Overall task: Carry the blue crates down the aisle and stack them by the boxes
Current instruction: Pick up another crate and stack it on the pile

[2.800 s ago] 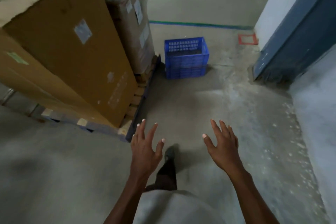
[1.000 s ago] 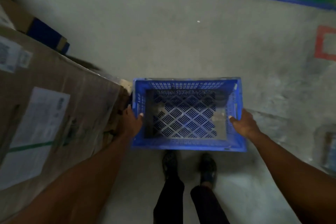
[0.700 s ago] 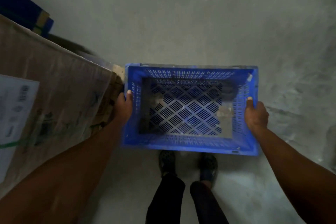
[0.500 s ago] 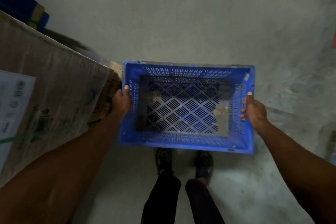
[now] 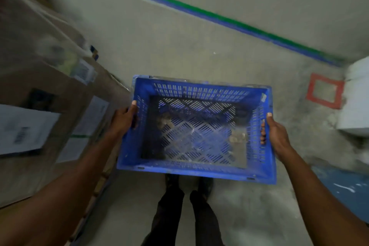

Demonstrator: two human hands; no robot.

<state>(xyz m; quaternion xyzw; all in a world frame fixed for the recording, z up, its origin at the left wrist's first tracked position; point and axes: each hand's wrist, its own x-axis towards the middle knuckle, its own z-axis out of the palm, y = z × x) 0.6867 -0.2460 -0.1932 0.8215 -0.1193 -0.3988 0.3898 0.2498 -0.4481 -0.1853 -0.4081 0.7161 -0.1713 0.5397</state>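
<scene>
Crate (image 5: 196,171) right of boxes (image 5: 40,106)

One blue crate (image 5: 196,171), two hands, one cardboard box (image 5: 40,94), two feet.

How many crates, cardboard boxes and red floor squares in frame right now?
Blue crate: 1, held by left hand and right hand
Cardboard boxes: count unclear, blurred and cropped
Red floor square: 1
Total: 2 countable, plus boxes

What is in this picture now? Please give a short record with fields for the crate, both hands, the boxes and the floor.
crate: blue crate, held up above the floor, nothing solid visible inside
left hand: left hand grips left wall
right hand: right hand grips right wall
boxes: cardboard boxes at the person's left
floor: concrete floor, green-blue line, red square
</scene>
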